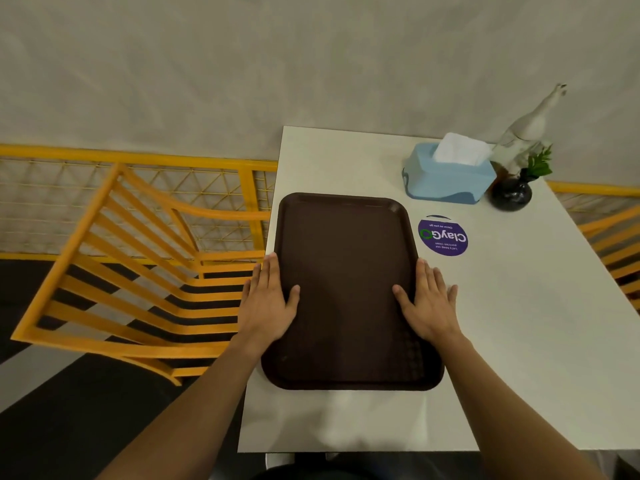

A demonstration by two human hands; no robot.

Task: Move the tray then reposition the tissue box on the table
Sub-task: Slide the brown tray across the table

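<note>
A dark brown tray [346,271] lies flat on the white table [519,341], close to its left edge. My left hand [268,301] rests on the tray's left rim, fingers along the edge and thumb inside. On the right rim sits my right hand [427,301], thumb inside the tray and fingers spread over the edge. A light blue tissue box [446,178] with a white tissue sticking up stands at the far right of the table, beyond the tray and apart from it.
A white bird figurine [526,133] and a dark round vase [512,195] with green leaves stand right of the tissue box. A purple round sticker [443,236] lies on the table beside the tray. A yellow slatted chair [138,271] stands left of the table.
</note>
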